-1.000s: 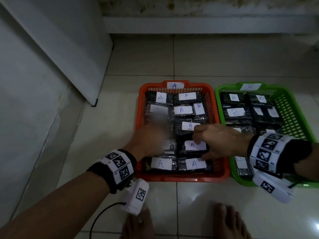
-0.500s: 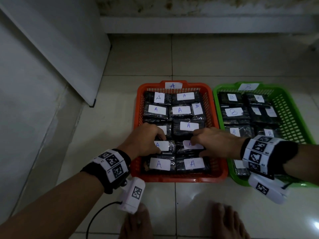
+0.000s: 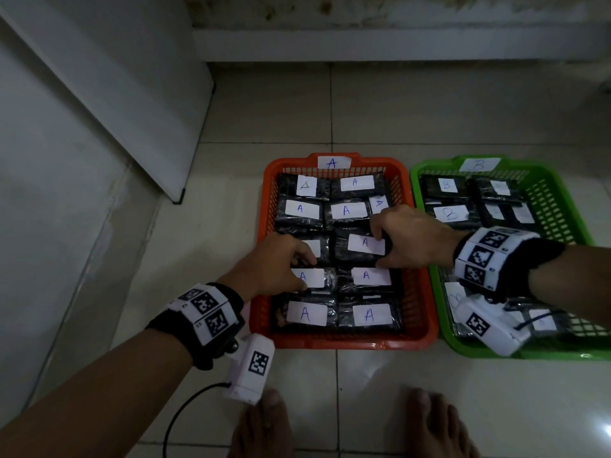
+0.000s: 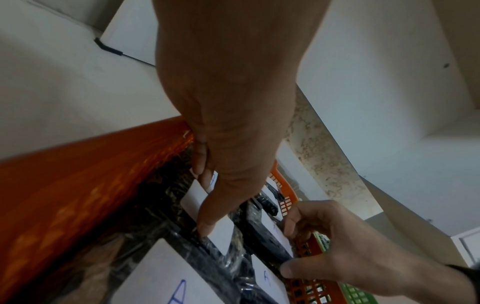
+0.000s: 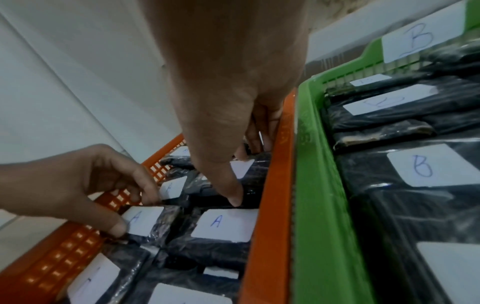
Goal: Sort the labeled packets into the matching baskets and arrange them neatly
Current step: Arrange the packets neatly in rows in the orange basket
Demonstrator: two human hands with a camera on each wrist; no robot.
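Hands work inside the orange plastic mesh basket (image 3: 420, 259) tagged A, which is packed with black plastic-wrapped packets bearing white A labels. The left hand (image 3: 277, 262) pinches the left packet (image 3: 325, 279) in the second row from the near end, thumb and fingers clamped on its edges. The right hand (image 3: 410, 241) grips the right packet (image 3: 358, 247) one row farther. Judging by the tight packing, a hard tug could lift a neighbouring packet, skew a row, or peel a label. The green plastic basket (image 3: 562, 206) of B packets sits touching on the right.
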